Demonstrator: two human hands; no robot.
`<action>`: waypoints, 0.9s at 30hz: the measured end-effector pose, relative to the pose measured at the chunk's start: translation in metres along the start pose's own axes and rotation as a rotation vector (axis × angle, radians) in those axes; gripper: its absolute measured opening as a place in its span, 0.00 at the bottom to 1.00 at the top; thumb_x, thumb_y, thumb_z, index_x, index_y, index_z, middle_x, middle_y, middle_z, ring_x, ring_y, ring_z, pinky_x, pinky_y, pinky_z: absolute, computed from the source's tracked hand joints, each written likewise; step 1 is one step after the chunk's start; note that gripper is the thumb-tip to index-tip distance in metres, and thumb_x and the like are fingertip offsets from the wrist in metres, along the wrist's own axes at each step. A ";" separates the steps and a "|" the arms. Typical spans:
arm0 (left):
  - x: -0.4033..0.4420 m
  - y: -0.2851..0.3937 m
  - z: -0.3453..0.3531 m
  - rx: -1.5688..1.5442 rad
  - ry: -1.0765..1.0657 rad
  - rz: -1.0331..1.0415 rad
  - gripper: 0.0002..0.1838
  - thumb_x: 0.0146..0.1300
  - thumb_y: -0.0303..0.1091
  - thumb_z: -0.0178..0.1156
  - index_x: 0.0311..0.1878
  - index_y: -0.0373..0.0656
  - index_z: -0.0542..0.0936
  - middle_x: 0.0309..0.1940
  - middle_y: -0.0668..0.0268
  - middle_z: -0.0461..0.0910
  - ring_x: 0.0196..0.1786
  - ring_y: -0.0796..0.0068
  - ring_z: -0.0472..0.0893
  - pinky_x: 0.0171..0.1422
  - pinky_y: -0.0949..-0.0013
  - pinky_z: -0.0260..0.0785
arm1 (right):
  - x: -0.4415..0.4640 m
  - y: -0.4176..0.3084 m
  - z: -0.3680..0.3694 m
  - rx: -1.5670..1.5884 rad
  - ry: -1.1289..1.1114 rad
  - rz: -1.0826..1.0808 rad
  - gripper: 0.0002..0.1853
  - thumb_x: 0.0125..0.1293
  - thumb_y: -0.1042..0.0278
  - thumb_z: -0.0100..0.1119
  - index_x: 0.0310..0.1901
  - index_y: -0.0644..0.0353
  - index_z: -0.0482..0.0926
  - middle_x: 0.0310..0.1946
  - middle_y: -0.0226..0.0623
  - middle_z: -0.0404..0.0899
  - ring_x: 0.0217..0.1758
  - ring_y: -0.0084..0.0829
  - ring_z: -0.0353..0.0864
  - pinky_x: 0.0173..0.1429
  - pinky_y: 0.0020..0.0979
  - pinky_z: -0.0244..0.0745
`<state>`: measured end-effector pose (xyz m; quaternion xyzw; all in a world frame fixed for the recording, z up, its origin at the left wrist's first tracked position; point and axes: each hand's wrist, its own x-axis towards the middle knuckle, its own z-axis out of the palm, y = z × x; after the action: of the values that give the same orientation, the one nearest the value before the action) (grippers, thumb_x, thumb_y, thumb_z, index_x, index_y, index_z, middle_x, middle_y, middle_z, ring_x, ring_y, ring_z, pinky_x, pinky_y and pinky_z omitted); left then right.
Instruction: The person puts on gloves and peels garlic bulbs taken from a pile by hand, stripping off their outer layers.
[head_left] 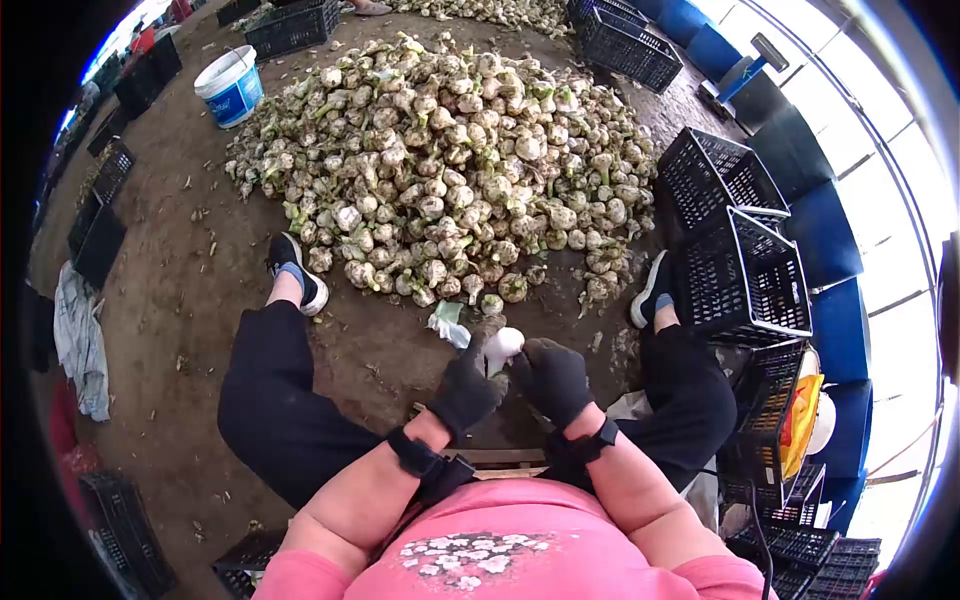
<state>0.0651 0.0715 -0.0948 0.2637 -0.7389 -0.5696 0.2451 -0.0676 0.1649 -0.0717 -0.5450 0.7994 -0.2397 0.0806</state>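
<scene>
Centrally, between the knees: left hand (467,390), in a dark glove, fingers closed round a smooth white bulb (503,346). Right hand (551,382), likewise gloved, fingers bent inward at the bulb's right side; whether they grip it or only touch it, cannot tell. Bulb lies just beyond the near edge of a large pile of bulbs (450,180), on the wearer's side; pile items are rougher, brownish-white, some with green stem stubs. A pale, crumpled scrap (449,326) lies on the brown ground (160,330), just to the left of the bulb. Shoes: left (300,277) and right (652,290), one on either side of the pile's near part. White-and-blue bucket (231,92) upright at the pile's far left. Black crates (745,275) line the right side; a yellow item (800,425) shows in a nearer one.
</scene>
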 end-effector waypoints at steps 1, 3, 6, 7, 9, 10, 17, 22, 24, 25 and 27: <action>0.001 -0.009 0.002 0.000 0.004 -0.004 0.35 0.52 0.22 0.60 0.67 0.44 0.65 0.53 0.51 0.77 0.56 0.57 0.79 0.59 0.61 0.71 | 0.000 0.001 0.002 0.030 0.023 0.038 0.13 0.62 0.58 0.57 0.30 0.61 0.79 0.27 0.46 0.79 0.30 0.47 0.80 0.34 0.43 0.72; 0.003 -0.035 0.011 -0.406 -0.005 -0.074 0.36 0.51 0.21 0.60 0.66 0.43 0.65 0.52 0.54 0.77 0.53 0.61 0.79 0.58 0.63 0.72 | -0.006 0.034 0.032 0.337 0.005 0.222 0.11 0.61 0.60 0.57 0.31 0.61 0.79 0.27 0.45 0.79 0.29 0.45 0.80 0.33 0.42 0.72; 0.003 -0.005 0.002 -0.792 -0.145 -0.422 0.37 0.50 0.18 0.59 0.67 0.43 0.64 0.52 0.56 0.75 0.54 0.65 0.78 0.59 0.65 0.71 | -0.011 0.048 0.037 0.639 0.052 0.422 0.08 0.61 0.65 0.58 0.32 0.61 0.79 0.26 0.45 0.79 0.27 0.42 0.79 0.33 0.40 0.71; 0.004 -0.018 0.008 -0.431 -0.022 -0.137 0.37 0.50 0.17 0.57 0.67 0.42 0.62 0.53 0.55 0.75 0.54 0.66 0.78 0.58 0.66 0.71 | -0.011 0.049 0.035 0.630 0.106 0.427 0.07 0.60 0.67 0.58 0.33 0.61 0.79 0.26 0.44 0.79 0.27 0.41 0.78 0.32 0.39 0.71; 0.006 -0.029 0.009 -0.379 -0.016 -0.133 0.37 0.50 0.16 0.57 0.67 0.42 0.62 0.54 0.55 0.75 0.55 0.66 0.77 0.58 0.65 0.71 | -0.005 0.006 0.003 0.485 0.072 0.316 0.08 0.60 0.66 0.58 0.33 0.61 0.79 0.26 0.45 0.79 0.28 0.42 0.79 0.33 0.39 0.71; 0.005 -0.031 0.010 -0.324 -0.012 -0.120 0.37 0.50 0.16 0.56 0.68 0.42 0.61 0.55 0.54 0.75 0.55 0.67 0.77 0.58 0.65 0.71 | -0.001 -0.008 -0.006 0.342 0.044 0.200 0.08 0.61 0.65 0.58 0.34 0.61 0.79 0.26 0.45 0.79 0.28 0.42 0.79 0.33 0.40 0.72; 0.007 -0.017 0.000 -0.211 -0.153 -0.121 0.36 0.51 0.18 0.56 0.67 0.44 0.63 0.54 0.63 0.73 0.51 0.72 0.77 0.57 0.68 0.72 | 0.001 0.006 -0.003 0.657 -0.011 0.367 0.06 0.60 0.70 0.61 0.33 0.64 0.79 0.26 0.35 0.80 0.28 0.22 0.77 0.32 0.31 0.72; 0.002 0.000 0.006 -0.815 -0.401 -0.355 0.39 0.52 0.23 0.59 0.70 0.46 0.59 0.52 0.64 0.74 0.47 0.73 0.77 0.51 0.70 0.74 | 0.003 0.061 0.037 0.760 0.096 0.423 0.06 0.62 0.70 0.59 0.33 0.64 0.79 0.25 0.34 0.80 0.29 0.23 0.76 0.33 0.31 0.72; 0.005 0.013 0.008 -0.988 -0.638 -0.337 0.46 0.53 0.28 0.64 0.75 0.49 0.53 0.51 0.64 0.75 0.45 0.72 0.77 0.48 0.70 0.74 | 0.010 0.057 0.029 0.432 0.025 0.242 0.09 0.64 0.66 0.57 0.39 0.63 0.80 0.31 0.34 0.83 0.34 0.27 0.80 0.39 0.33 0.73; 0.006 0.021 0.009 -0.925 -0.751 -0.348 0.49 0.53 0.33 0.67 0.76 0.51 0.51 0.51 0.64 0.76 0.46 0.72 0.78 0.51 0.69 0.73 | 0.013 0.062 0.047 0.639 0.070 0.266 0.11 0.64 0.64 0.58 0.42 0.62 0.80 0.35 0.36 0.83 0.38 0.28 0.80 0.43 0.33 0.73; 0.003 0.028 0.019 -0.944 -0.713 -0.332 0.48 0.54 0.31 0.66 0.76 0.50 0.51 0.53 0.64 0.76 0.49 0.73 0.78 0.54 0.70 0.72 | 0.022 0.069 0.062 0.713 0.051 0.330 0.14 0.64 0.61 0.59 0.47 0.60 0.80 0.42 0.41 0.83 0.47 0.29 0.79 0.52 0.31 0.72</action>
<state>0.0470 0.0891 -0.0718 0.0316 -0.3926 -0.9190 -0.0191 -0.1097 0.1466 -0.1560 -0.3409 0.7447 -0.4995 0.2825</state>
